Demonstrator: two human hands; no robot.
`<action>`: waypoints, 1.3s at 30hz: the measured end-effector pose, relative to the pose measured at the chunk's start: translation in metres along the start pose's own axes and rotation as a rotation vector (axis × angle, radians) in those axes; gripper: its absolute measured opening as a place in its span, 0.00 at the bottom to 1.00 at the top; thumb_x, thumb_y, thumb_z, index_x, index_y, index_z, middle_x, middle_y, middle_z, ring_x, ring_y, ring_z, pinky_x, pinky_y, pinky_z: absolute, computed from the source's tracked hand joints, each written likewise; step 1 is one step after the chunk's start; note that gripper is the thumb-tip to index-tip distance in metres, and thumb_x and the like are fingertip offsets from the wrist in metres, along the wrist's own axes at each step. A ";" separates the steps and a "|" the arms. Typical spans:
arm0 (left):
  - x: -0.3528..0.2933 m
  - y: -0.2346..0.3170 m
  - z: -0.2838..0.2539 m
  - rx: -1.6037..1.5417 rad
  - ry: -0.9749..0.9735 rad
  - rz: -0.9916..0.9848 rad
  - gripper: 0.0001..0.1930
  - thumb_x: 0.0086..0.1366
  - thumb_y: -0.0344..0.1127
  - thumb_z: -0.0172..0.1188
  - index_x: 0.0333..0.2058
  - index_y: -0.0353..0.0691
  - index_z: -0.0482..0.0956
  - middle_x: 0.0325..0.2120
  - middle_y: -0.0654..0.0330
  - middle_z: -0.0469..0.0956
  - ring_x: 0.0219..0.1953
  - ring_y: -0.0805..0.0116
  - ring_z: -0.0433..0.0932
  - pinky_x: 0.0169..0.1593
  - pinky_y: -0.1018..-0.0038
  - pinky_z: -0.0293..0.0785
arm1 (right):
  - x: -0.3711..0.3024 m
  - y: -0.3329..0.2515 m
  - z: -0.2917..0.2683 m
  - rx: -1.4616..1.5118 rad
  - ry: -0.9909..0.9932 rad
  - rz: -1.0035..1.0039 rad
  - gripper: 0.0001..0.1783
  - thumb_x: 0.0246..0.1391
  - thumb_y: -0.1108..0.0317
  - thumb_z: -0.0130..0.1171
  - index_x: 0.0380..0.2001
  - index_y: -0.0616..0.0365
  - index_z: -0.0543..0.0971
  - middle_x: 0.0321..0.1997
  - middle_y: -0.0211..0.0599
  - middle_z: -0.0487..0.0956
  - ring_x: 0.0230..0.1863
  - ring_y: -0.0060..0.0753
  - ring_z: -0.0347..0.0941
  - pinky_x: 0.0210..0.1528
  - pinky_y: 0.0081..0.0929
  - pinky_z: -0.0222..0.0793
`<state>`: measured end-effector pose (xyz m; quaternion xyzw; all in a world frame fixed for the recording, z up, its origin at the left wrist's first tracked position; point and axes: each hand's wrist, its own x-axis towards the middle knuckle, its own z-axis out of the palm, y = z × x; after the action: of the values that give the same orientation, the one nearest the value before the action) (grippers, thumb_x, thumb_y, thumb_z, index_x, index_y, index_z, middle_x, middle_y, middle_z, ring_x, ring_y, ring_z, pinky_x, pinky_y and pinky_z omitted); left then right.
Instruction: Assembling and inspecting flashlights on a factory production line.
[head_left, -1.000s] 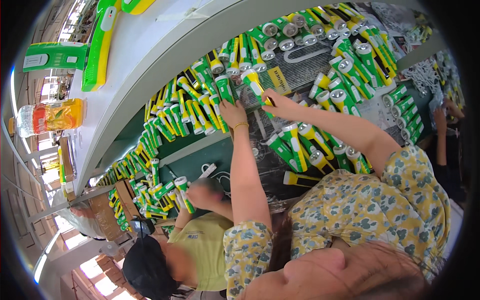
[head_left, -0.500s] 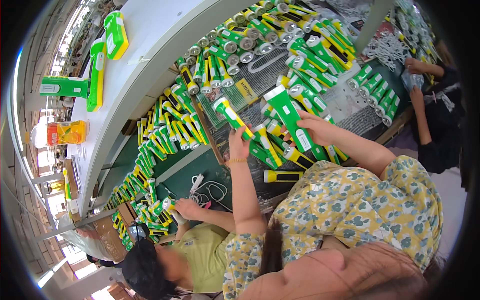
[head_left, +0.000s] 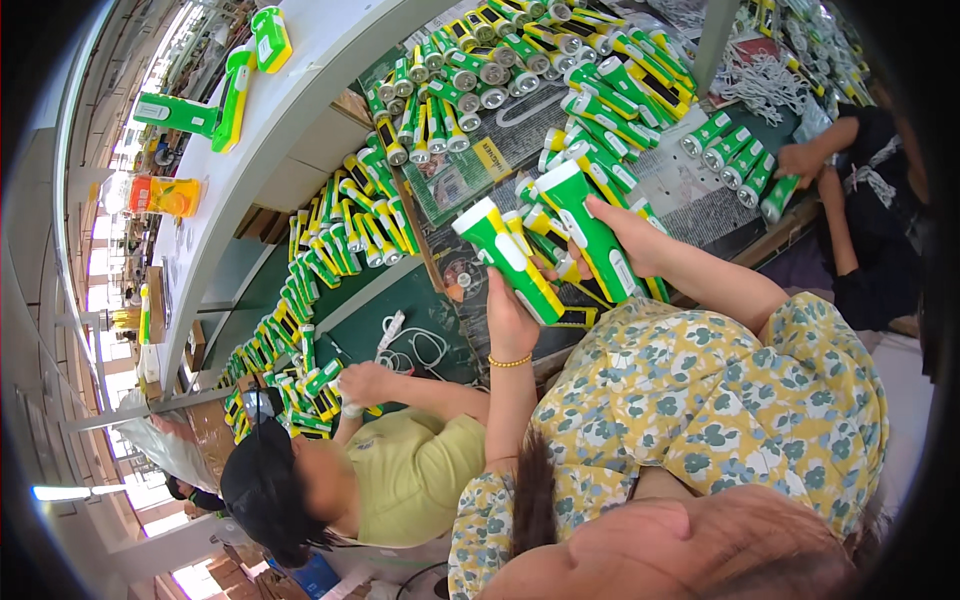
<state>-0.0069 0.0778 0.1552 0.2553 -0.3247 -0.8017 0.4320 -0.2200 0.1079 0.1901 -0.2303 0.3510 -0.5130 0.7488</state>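
Observation:
My left hand (head_left: 512,325) is closed round the lower part of a green and yellow flashlight (head_left: 513,262). Its wide white-rimmed head points up and to the left, and a white switch shows on its green side. In my right hand (head_left: 630,240) is a second green flashlight (head_left: 590,225), gripped round the handle with the white-rimmed head upward. The two flashlights are side by side, a small gap between their heads. Below and behind them, more flashlights (head_left: 605,135) lie heaped on the newspaper-covered bench (head_left: 690,190).
A co-worker in a light green shirt (head_left: 410,475) handles a flashlight at the left; another person's hand (head_left: 803,160) is at a row of flashlights on the right. White cables (head_left: 765,85) lie in a pile. A pale shelf (head_left: 300,80) overhangs the left, holding an orange drink bottle (head_left: 165,195).
The flashlight in my left hand has turned to show its green switch side and come closer to the right one. At the right, the other person's hand has moved onto a flashlight in the row.

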 end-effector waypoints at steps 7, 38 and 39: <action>-0.004 0.004 0.001 -0.125 -0.067 -0.021 0.25 0.72 0.53 0.33 0.51 0.38 0.67 0.38 0.56 0.75 0.40 0.61 0.77 0.41 0.65 0.75 | 0.003 0.005 -0.002 0.155 -0.067 0.056 0.22 0.64 0.47 0.44 0.43 0.56 0.71 0.32 0.37 0.77 0.31 0.31 0.76 0.34 0.31 0.75; -0.011 -0.015 0.003 -0.006 0.063 -0.030 0.28 0.71 0.56 0.33 0.52 0.39 0.67 0.37 0.56 0.76 0.33 0.64 0.76 0.38 0.67 0.75 | 0.016 0.034 -0.003 -0.144 0.023 -0.073 0.19 0.65 0.51 0.44 0.41 0.57 0.71 0.31 0.31 0.76 0.26 0.22 0.73 0.29 0.20 0.73; -0.012 -0.015 0.004 -0.026 0.064 -0.028 0.27 0.71 0.57 0.33 0.53 0.41 0.66 0.36 0.56 0.76 0.32 0.64 0.76 0.37 0.68 0.74 | 0.014 0.034 -0.002 -0.191 0.034 -0.104 0.19 0.65 0.50 0.44 0.41 0.56 0.70 0.31 0.31 0.76 0.27 0.21 0.73 0.29 0.20 0.73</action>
<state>-0.0114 0.0959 0.1487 0.2799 -0.2964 -0.8033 0.4341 -0.1976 0.1068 0.1612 -0.3099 0.3984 -0.5191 0.6898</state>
